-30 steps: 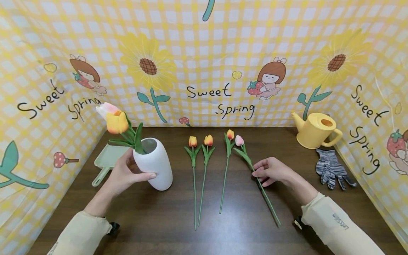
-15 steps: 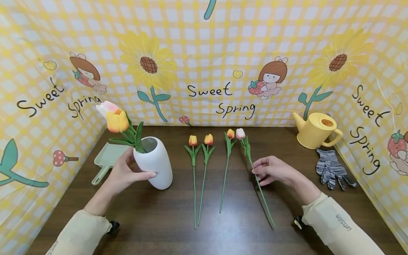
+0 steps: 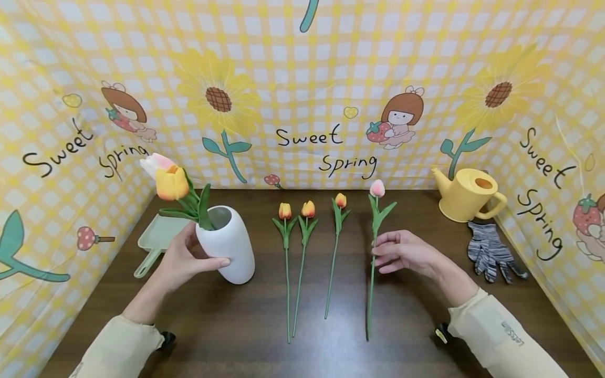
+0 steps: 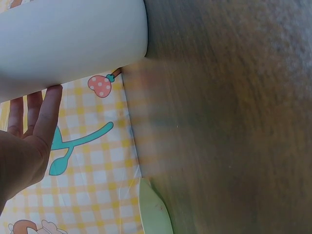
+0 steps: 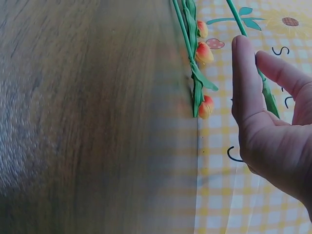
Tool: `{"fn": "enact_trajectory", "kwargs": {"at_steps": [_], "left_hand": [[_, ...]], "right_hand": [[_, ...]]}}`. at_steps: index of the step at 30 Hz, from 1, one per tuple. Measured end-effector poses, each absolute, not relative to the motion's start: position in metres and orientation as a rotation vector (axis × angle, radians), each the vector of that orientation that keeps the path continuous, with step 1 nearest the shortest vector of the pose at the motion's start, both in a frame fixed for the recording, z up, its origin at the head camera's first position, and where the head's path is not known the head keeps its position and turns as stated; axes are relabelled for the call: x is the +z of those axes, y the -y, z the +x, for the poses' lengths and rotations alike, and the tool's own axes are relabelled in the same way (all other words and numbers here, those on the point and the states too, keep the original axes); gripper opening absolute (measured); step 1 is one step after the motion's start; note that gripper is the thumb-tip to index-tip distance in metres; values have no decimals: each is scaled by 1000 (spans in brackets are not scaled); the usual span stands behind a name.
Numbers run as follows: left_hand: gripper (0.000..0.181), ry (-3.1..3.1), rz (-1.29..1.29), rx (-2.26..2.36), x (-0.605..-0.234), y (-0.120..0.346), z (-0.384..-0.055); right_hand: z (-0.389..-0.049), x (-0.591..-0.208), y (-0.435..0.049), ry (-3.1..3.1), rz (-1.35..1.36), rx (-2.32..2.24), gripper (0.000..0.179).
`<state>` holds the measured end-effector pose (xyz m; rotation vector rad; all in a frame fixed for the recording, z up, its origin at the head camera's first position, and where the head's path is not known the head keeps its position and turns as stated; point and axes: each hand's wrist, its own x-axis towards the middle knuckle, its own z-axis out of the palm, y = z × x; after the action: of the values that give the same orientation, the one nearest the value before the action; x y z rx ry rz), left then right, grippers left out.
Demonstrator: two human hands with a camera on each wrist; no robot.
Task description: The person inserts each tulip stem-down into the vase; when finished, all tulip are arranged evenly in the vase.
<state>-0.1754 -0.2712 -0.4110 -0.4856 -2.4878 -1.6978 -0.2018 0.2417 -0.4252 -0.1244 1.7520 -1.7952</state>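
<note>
My left hand (image 3: 186, 257) grips a white vase (image 3: 231, 252), thumb on its near side; the vase leans slightly to the left. A yellow-orange tulip (image 3: 172, 184) and a pink-white tulip (image 3: 152, 165) stick out of its mouth to the left. In the left wrist view, fingers (image 4: 47, 117) press against the vase's side. My right hand (image 3: 408, 254) pinches the green stem of a pink tulip (image 3: 377, 189) just under its leaves, bloom pointing away from me. Between the hands lie an orange tulip (image 3: 341, 200) and two more tulips (image 3: 308, 210) on the table.
A pale green dustpan (image 3: 160, 231) lies behind my left wrist. On the far right stand a yellow watering can (image 3: 465, 194) and, in front of it, a grey knit glove (image 3: 493, 252). A yellow checked cloth (image 3: 302, 94) walls the dark wooden table (image 3: 264, 362) on three sides.
The pink tulip has swung upright in my right hand: its bloom moved right, away from the orange one, and its stem end moved left. The left hand and vase have stayed put.
</note>
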Motion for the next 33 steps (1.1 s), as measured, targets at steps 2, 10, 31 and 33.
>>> {"fn": "enact_trajectory", "kwargs": {"at_steps": [2,10,31,33], "left_hand": [[82,2489,-485,-1701,-411,271,-175],[82,2478,-486,-1700,-411,271,-175],[84,2496,-484,-1668,-411,271,-175],[84,2490,-486,-1677,-411,270,-175]], "right_hand": [[-201,-424,-242,-1745,-135,-1805,16],[-199,-417,-244,-1610,-185,-1956,15],[-196,-389,-230,-1422,-313,-2290,20],[-197,-385,-227,-1423,-312,-2327,19]]}}
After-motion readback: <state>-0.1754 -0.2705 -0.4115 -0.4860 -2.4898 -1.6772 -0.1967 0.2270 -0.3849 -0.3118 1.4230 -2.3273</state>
